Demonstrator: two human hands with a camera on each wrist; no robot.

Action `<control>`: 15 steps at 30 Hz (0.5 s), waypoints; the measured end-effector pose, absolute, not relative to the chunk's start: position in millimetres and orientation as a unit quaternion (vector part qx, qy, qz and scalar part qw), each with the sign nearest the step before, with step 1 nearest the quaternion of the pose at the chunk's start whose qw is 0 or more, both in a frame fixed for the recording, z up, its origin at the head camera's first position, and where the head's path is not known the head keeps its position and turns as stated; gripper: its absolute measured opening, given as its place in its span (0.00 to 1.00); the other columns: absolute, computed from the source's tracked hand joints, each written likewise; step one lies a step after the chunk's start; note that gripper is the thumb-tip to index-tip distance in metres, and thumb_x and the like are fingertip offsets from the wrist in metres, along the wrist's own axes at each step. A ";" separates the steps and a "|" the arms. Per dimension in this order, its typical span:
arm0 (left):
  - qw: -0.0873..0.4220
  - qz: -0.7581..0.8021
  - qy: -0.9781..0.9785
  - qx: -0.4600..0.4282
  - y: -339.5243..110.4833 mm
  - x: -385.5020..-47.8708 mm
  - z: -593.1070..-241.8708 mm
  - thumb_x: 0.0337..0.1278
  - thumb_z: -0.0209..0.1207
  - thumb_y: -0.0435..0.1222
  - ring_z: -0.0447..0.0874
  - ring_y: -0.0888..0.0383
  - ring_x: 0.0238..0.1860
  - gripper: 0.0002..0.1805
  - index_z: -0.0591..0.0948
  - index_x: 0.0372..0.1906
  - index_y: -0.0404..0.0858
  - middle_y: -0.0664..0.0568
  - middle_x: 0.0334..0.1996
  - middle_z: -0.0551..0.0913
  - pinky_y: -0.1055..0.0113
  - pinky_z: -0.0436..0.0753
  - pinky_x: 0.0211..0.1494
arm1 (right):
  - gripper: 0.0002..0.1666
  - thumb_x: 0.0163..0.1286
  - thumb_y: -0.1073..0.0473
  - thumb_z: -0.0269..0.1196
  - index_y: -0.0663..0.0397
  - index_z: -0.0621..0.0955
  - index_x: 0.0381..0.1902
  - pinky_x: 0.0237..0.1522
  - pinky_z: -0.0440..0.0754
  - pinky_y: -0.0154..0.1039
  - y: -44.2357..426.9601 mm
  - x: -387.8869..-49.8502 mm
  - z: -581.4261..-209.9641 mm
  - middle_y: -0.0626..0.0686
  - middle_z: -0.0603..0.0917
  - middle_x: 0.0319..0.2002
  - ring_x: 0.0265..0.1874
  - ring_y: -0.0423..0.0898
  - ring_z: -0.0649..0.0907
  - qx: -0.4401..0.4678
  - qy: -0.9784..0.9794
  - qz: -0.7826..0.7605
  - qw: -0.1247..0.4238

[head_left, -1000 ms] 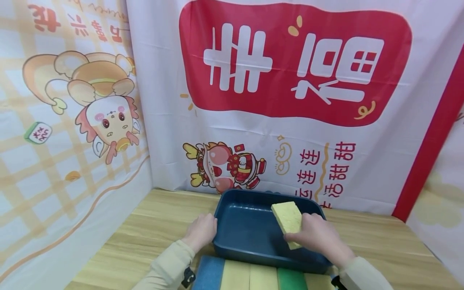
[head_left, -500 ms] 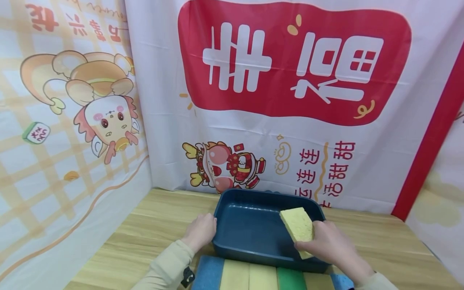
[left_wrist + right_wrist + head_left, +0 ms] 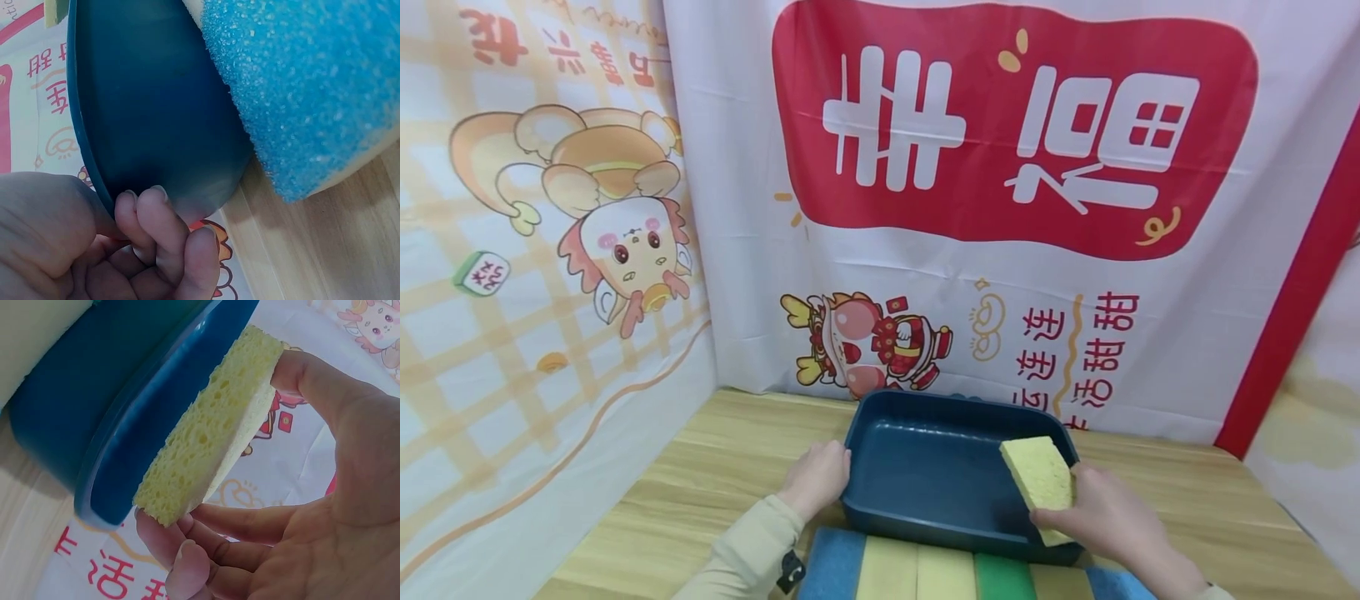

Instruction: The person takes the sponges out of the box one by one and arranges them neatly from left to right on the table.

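A dark blue rectangular baking pan (image 3: 925, 475) stands on the table against the hanging cloth. My left hand (image 3: 818, 477) grips its left rim; in the left wrist view the fingers (image 3: 165, 240) curl on the outer side, while the thumb tip is hidden behind the rim. Over the pan's right part, my right hand (image 3: 1108, 512) holds a pale yellow sponge (image 3: 1042, 479) by its edges, tilted. The right wrist view shows the porous sponge (image 3: 209, 428) between thumb and fingers, close to the pan's rim (image 3: 140, 394).
Several sponges lie in a row along the pan's near side: blue (image 3: 831, 562), yellow (image 3: 946, 573), green (image 3: 1004, 577) and another blue one (image 3: 1118, 585) at the right. The wooden table (image 3: 647, 508) extends to both sides. Printed cloth (image 3: 737, 250) hangs behind and at left.
My right hand has carried the yellow sponge rightward and slightly nearer, from above the pan's middle-right to its right end. The left hand and the pan have stayed in place.
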State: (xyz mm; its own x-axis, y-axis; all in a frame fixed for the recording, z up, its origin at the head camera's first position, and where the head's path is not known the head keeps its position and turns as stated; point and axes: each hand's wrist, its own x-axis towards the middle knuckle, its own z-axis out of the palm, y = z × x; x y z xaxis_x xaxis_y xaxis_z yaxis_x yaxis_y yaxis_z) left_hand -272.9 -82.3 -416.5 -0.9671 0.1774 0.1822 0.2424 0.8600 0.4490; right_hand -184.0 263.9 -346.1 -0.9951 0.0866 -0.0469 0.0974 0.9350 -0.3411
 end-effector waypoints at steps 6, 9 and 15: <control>0.072 -0.239 -0.962 -0.114 -81.5 -274.0 -416.4 0.73 0.50 0.35 0.70 0.58 0.14 0.21 0.74 0.18 0.41 0.53 0.14 0.71 0.65 0.69 0.17 | 0.48 0.44 0.30 0.74 0.66 0.79 0.47 0.28 0.74 0.45 277.5 -182.1 -344.9 0.51 0.78 0.30 0.29 0.48 0.75 0.050 0.984 -0.169 0.019; 0.071 -0.241 -0.961 -0.113 -82.2 -273.7 -417.4 0.74 0.50 0.35 0.70 0.58 0.13 0.21 0.74 0.18 0.41 0.52 0.13 0.70 0.65 0.69 0.16 | 0.49 0.43 0.30 0.74 0.66 0.79 0.48 0.29 0.75 0.46 283.2 -181.8 -346.5 0.52 0.78 0.31 0.29 0.48 0.75 0.052 0.984 -0.167 0.021; 0.070 -0.244 -0.961 -0.113 -82.3 -273.3 -417.4 0.74 0.50 0.36 0.70 0.58 0.13 0.21 0.74 0.18 0.41 0.53 0.13 0.70 0.65 0.69 0.16 | 0.55 0.40 0.27 0.74 0.70 0.77 0.49 0.32 0.79 0.47 297.4 -180.2 -351.6 0.51 0.78 0.32 0.30 0.47 0.76 0.068 0.980 -0.183 0.038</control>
State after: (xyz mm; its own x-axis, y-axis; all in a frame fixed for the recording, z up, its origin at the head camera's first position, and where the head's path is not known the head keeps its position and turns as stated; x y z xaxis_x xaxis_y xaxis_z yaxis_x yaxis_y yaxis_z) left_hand -273.3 -82.3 -417.4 -0.9646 0.1826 0.1902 0.2512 0.8556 0.4525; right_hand -180.2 297.4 -351.6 -0.9878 0.1195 -0.1002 0.1476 0.9235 -0.3540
